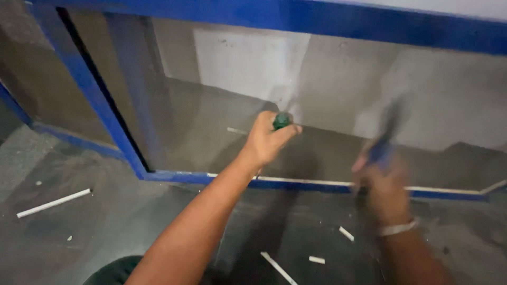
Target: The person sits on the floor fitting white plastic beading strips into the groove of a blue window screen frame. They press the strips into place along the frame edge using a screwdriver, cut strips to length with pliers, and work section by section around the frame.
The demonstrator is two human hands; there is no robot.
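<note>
Blue-painted metal framing (132, 158) with a grey mesh-like panel (222, 121) stood in front of me, its bottom rail running left to right across the concrete floor (95, 221). My left hand (266, 140) was closed tight around a green-handled tool (281, 120), which looked like a screwdriver or chisel with its tip set against the panel, though I could not make out the tip. My right hand (383, 187) was blurred; it seemed wrapped around a dark, blue-handled striking tool (385, 140) raised to the right of the green one, but I could not tell the grip for certain. To do this well, I judged the green handle should be held steady and square while any blow landed straight on its end, fingers kept clear. Both tools sat just above the bottom rail, near each other but apart. About 5 short white strips (53, 203) lay scattered on the floor.
</note>
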